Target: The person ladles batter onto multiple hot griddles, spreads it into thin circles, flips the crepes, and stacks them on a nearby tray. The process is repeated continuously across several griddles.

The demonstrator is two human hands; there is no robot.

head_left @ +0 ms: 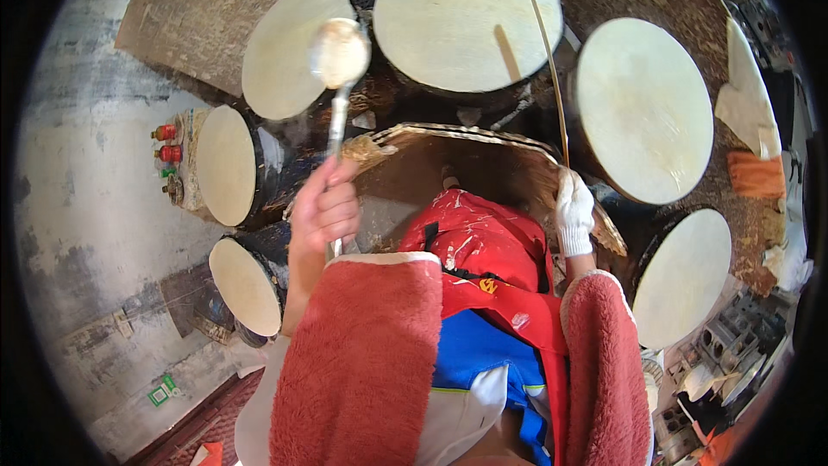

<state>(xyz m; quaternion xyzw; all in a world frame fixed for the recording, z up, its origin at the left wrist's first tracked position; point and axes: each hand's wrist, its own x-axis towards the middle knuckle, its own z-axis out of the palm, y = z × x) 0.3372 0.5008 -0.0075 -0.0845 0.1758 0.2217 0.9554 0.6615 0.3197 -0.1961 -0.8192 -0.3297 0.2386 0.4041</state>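
My bare left hand (328,204) is closed around the metal handle of what looks like a ladle (340,53). Its round, pale head is blurred and shows in front of the back-left round white top (289,78). A white knitted glove covers my right hand (574,214), which grips a long thin wooden stick (554,65). The stick points up and away, its far end over the large middle round white top (466,17). Between my hands curves a crusted, board-like rim (466,131) in front of my spattered red apron (483,233).
More round white tops on dark bodies stand around me, among them a right one (642,112) and a left one (227,164). Red-capped bottles (168,154) are at the left. An orange cloth (756,174) lies far right, above grey hollow blocks (720,341).
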